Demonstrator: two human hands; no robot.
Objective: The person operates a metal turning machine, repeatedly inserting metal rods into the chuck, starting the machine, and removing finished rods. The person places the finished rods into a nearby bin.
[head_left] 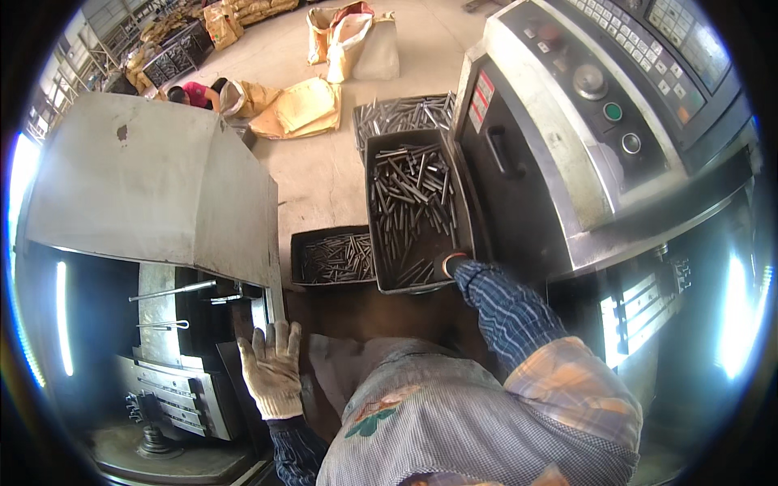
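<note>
My left hand [274,368], in a pale work glove, is held palm up beside the left machine's opening. Its fingers are spread and nothing lies in them. My right hand [455,263] reaches to the near right corner of a black bin [421,289]. A dark covering with an orange edge shows at its wrist, but the fingers are hidden, so their grip cannot be made out. Inside that bin lie many dark metal rods [409,190], loosely heaped, with a few by the near end.
A smaller black bin [301,275] of short metal pins stands to the left. Behind is a bin of shinier rods [401,113]. Machines flank me: a grey-hooded one [154,178] and one with a control panel [620,113]. Sacks [300,109] and a crouching person [193,95] are farther off.
</note>
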